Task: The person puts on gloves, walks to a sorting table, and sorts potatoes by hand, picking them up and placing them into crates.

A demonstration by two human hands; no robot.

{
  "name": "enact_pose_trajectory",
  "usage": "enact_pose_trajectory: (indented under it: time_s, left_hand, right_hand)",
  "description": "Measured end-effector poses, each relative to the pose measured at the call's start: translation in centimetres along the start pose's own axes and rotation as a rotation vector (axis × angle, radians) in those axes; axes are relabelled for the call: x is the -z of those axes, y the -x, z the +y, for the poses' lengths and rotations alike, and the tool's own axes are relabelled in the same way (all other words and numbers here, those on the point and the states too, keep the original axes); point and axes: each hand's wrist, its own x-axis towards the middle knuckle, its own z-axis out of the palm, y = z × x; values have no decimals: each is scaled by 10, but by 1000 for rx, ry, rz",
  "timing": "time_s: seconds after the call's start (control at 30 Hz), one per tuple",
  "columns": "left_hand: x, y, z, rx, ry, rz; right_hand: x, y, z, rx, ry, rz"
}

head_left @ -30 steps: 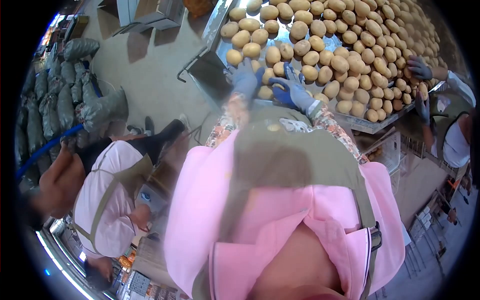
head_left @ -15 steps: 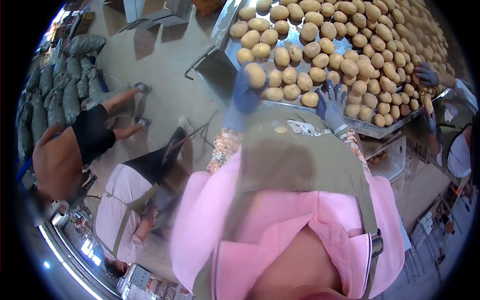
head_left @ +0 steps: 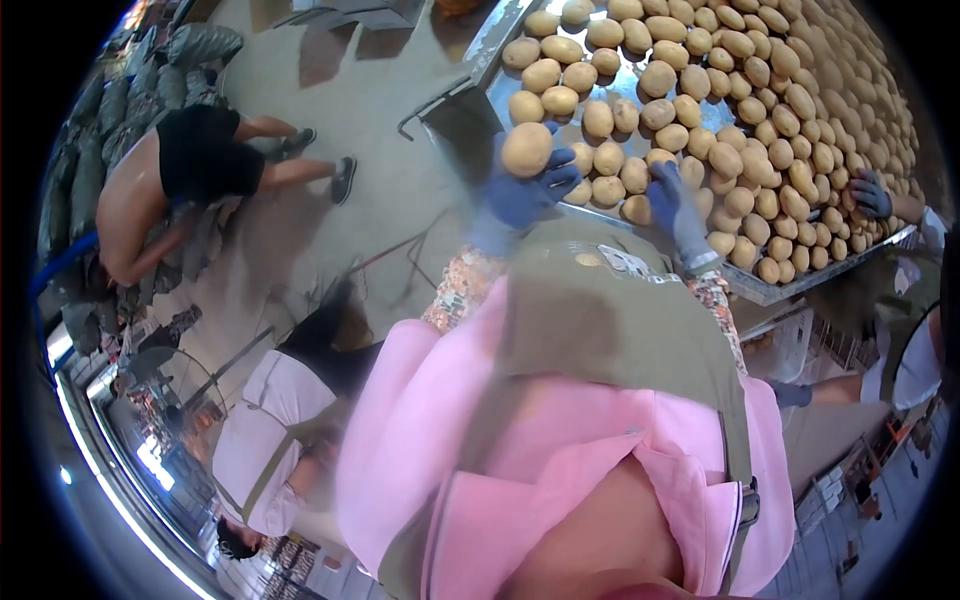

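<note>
My left hand (head_left: 520, 190), in a blue and grey work glove, holds a potato (head_left: 526, 150) near the front left corner of the metal table, its fingers turned up around it. My right hand (head_left: 678, 210), gloved the same way, reaches over the front edge with fingers stretched out. Its fingertips are right at a potato (head_left: 658, 158) in the front row. Many loose potatoes (head_left: 657, 78) cover the metal sorting table (head_left: 505, 70), sparser on the left and heaped on the right.
At the right side of the table a co-worker's gloved hand (head_left: 870, 193) rests among the potatoes. Filled sacks (head_left: 90, 165) are piled far left, where a person in black shorts (head_left: 200, 150) bends over. Another person in an apron (head_left: 270, 440) stands behind me. A bent metal handle (head_left: 425, 112) juts from the table's left side.
My left hand has turned, so the potato in it now faces up with fingers showing beside it. My right hand's fingers have drawn closer together. The view has shifted slightly.
</note>
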Motion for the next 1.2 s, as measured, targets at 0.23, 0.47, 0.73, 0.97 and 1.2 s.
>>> enact_pose_trajectory:
  time_s: [0.23,0.47,0.73,0.97,1.2]
  left_hand:
    - [17,-23,-20,-200,-110,33]
    - [40,-21,-21,-246,-468,298]
    - [51,-46,-34,-187,-1910,268]
    - [114,-14,-28,-365,-1743,426]
    - [36,-94,-12,-257,-1814,396]
  right_hand:
    - [-14,-12,-61,-21,-269,-301]
    - [26,-12,-35,44,117,-295]
    - [-22,-39,-87,76,-159,-546]
    - [23,-24,-39,278,654,-801]
    - [-54,-64,-109,355,-259,-664]
